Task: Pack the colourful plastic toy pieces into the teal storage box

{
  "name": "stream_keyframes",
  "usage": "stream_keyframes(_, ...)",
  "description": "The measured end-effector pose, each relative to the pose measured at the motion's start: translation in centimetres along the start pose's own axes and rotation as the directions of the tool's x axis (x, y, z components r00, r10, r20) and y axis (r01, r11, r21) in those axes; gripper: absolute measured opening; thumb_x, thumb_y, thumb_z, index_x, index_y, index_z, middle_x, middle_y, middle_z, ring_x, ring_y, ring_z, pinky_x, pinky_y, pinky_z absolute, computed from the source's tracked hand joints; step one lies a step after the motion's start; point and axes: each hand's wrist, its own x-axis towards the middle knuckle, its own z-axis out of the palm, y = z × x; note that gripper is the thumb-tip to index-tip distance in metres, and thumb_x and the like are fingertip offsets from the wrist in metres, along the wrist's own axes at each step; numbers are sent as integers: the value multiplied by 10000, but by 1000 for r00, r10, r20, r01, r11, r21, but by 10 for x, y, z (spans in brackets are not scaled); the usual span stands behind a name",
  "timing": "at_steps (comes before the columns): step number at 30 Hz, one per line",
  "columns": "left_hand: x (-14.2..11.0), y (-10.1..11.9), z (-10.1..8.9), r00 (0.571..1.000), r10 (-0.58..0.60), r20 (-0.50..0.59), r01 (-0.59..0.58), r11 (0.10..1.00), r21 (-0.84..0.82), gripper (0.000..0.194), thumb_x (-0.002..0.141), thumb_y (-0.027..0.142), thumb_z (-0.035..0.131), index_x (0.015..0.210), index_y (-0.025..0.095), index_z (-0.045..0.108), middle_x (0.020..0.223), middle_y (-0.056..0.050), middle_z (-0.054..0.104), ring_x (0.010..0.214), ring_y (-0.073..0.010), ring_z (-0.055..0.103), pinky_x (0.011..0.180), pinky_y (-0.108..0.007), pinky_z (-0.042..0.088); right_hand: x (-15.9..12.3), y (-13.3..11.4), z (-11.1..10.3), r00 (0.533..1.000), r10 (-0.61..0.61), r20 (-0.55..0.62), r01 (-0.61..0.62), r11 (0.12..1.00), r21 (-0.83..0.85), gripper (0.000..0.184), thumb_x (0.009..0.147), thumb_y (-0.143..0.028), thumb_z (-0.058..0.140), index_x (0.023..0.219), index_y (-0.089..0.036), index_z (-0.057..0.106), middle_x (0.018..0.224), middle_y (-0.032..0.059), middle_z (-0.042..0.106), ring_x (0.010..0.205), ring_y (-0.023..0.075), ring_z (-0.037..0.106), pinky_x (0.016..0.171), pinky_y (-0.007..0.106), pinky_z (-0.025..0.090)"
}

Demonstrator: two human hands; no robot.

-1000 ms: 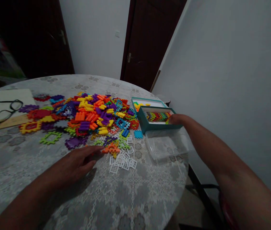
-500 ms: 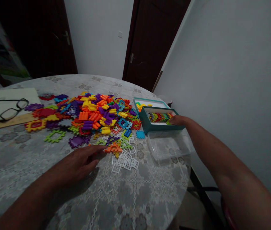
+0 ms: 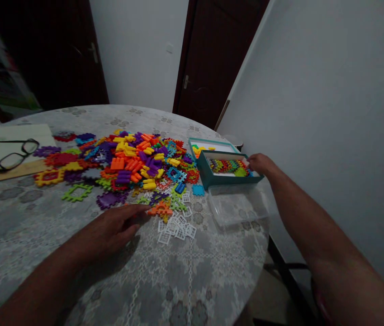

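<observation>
My left hand [image 3: 117, 226] lies low over the tablecloth, fingers stretched out, the index fingertip at an orange notched building piece [image 3: 160, 208]. Just right of it is a cluster of small white lattice window pieces [image 3: 178, 226]. Beyond spreads a big heap of colourful plastic building pieces [image 3: 134, 158]. My right hand [image 3: 260, 163] is at the right end of a green box [image 3: 234, 181], fingers curled down inside its rim; what they grip is hidden. Rows of colourful notched pieces [image 3: 225, 165] stand in the box, with a yellow-green piece [image 3: 241, 172] lying by them.
Behind the box lies its lid [image 3: 224, 146], holding a few yellow pieces. In front sits a clear plastic tray [image 3: 237, 206] close to the round table's right edge. Eyeglasses [image 3: 11, 159] rest on a pale board at the left. A wall rises on the right.
My right hand has shifted right and away from the yellow-green piece, which now shows lying in the box. My left hand stays where it was.
</observation>
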Motion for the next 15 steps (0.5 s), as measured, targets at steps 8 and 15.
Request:
stream_keyframes(8,4,3,-1,988,-30,-150,39,998,55,451,1000,514,557,1313,272,775,1177,-110,838,984,-329,776,912,-438,618,-107,-48,-10,891,-62,-449,266,874,407,457,1057,-205,408,1367,-176,743,1174,105,840,1047,251,792,968,341,600)
stream_keyframes(15,0,18,-1,987,35,-157,-19,994,104,397,1049,366,528,1305,157,748,1174,-141,819,1028,-283,757,947,-427,566,-200,-151,42,745,-646,-167,651,647,397,332,1078,-343,585,1373,-278,724,1332,95,786,1124,273,767,1014,418,597)
